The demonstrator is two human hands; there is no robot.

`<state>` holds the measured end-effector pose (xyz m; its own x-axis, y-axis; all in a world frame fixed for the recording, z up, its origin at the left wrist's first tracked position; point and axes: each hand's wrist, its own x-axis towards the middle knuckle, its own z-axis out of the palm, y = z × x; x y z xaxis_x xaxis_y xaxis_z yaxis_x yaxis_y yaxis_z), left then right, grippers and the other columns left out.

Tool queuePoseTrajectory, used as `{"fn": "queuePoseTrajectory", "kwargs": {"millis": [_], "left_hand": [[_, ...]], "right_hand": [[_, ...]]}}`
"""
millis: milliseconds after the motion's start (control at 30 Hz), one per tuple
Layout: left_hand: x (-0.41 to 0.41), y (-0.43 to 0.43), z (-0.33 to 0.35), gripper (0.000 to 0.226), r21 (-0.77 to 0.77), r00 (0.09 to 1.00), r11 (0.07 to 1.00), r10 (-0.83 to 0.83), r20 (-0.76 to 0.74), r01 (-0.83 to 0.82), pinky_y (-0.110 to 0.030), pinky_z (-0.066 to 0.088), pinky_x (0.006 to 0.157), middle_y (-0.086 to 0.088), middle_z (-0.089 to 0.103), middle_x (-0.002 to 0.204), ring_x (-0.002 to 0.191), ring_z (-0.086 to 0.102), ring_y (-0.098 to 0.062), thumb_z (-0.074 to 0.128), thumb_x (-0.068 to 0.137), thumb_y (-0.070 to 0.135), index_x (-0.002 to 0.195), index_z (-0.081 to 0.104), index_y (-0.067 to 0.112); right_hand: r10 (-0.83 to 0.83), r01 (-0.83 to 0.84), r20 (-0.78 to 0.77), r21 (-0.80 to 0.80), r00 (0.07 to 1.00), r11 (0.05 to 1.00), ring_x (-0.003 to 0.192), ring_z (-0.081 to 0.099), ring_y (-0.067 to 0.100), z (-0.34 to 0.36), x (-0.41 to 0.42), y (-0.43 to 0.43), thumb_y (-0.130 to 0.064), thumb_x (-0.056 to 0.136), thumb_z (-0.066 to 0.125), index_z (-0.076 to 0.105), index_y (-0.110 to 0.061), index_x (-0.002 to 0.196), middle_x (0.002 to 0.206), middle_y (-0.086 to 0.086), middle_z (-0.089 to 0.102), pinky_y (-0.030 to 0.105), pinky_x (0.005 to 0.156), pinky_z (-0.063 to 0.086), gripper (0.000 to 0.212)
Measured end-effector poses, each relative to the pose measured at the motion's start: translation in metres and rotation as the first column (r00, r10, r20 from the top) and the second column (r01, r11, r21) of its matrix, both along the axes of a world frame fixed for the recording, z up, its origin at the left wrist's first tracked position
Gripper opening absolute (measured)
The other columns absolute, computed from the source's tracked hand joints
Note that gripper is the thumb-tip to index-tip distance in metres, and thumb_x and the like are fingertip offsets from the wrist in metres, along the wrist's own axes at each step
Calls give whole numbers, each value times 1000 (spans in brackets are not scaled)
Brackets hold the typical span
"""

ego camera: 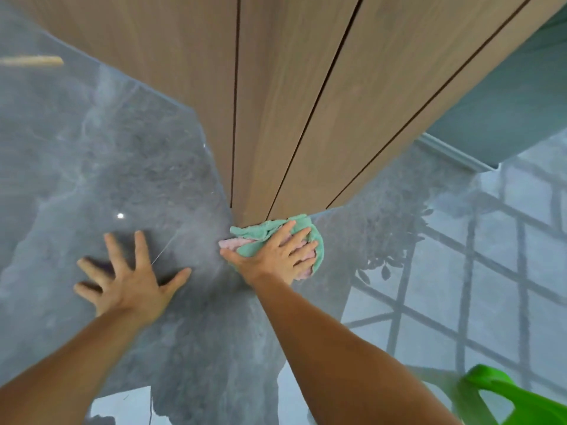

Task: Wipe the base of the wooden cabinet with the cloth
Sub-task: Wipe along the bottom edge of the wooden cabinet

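The wooden cabinet (276, 102) rises from the glossy grey floor, its panels split by dark vertical gaps. A crumpled green and pink cloth (317, 250) is bunched on the floor right at the cabinet's bottom edge. My right hand (277, 256) lies flat on top of the cloth with its fingers spread, pressing it against the foot of the cabinet. My left hand (129, 277) rests open on the floor to the left, palm down and fingers splayed, holding nothing.
The grey marbled floor (107, 167) reflects a window grid at the right. A bright green plastic object (503, 397) sits at the lower right corner. A teal wall with a pale skirting (451, 154) stands behind the cabinet at the right.
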<state>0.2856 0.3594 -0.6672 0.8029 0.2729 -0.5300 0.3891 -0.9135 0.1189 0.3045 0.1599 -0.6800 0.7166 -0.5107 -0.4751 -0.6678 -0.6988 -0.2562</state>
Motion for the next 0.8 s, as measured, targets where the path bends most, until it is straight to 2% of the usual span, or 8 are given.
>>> {"fn": "queuePoseTrajectory", "kwargs": {"millis": [133, 300, 467, 533, 600, 700, 767, 800], "left_hand": [[8, -15, -15, 124, 62, 999, 998, 24, -39, -21, -75, 0, 112, -2, -31, 164, 148, -19, -54, 0, 46, 101, 152, -23, 41], [15, -14, -12, 136, 25, 990, 1000, 20, -142, -17, -77, -3, 110, -2, -36, 162, 146, -22, -55, 5, 35, 107, 149, -29, 41], [18, -11, -6, 136, 12, 984, 1000, 1, -180, 1, -77, -3, 109, -5, -44, 157, 144, -25, -58, 9, 30, 108, 135, -47, 42], [19, -12, -2, 135, 7, 980, 1000, 2, -201, 0, -77, -3, 109, -6, -42, 158, 144, -24, -58, 9, 30, 107, 133, -48, 41], [22, -14, 2, 141, -1, 973, 1000, 9, -232, -10, -78, -3, 109, -7, -40, 159, 145, -23, -58, 12, 28, 107, 139, -44, 41], [24, -12, 0, 138, 14, 969, 1000, 23, -246, -20, -78, -6, 109, -5, -58, 146, 142, -30, -57, 25, 28, 105, 124, -55, 45], [24, -9, -3, 135, 21, 973, 1000, 17, -229, -12, -79, -6, 110, -3, -68, 130, 141, -33, -56, 37, 38, 102, 119, -56, 47], [24, -7, -4, 134, 24, 975, 1000, 5, -222, 0, -79, -5, 110, -1, -71, 125, 141, -33, -56, 35, 36, 103, 117, -57, 49]], "right_hand": [[-42, 42, 2, -90, 999, 995, 146, -16, 45, -2, 11, -75, -103, 28, 42, -21, -19, 150, 162, 15, -17, 62, 114, -9, 161], [-308, 296, -83, -130, 948, 946, 147, -15, 43, 12, 39, -171, -99, 28, 53, -19, -23, 151, 163, 10, -16, 61, 116, -6, 161], [-154, 140, -151, -102, 976, 985, 142, -24, 49, 10, 35, -115, -97, 31, 58, -35, -22, 144, 159, 16, -28, 67, 112, -9, 164], [-35, 33, -153, -20, 988, 999, 138, -31, 51, 6, 19, -56, -98, 27, 55, -50, -16, 131, 154, 21, -35, 68, 108, -16, 169], [122, -114, -100, 81, 987, 990, 132, -40, 51, 1, -1, 8, -97, 27, 54, -54, -13, 125, 152, 25, -35, 68, 101, -26, 168], [290, -278, -71, 143, 954, 950, 127, -49, 47, -1, -23, 62, -95, 40, 48, -39, -11, 140, 153, 30, -31, 68, 100, -30, 157], [341, -333, -40, 135, 939, 933, 128, -48, 44, -2, -28, 53, -98, 52, 35, -27, -15, 147, 155, 27, -28, 66, 103, -28, 141], [373, -371, 0, 114, 928, 922, 129, -48, 42, -4, -30, 41, -97, 58, 27, -22, -19, 150, 158, 24, -24, 64, 104, -29, 131]]}}
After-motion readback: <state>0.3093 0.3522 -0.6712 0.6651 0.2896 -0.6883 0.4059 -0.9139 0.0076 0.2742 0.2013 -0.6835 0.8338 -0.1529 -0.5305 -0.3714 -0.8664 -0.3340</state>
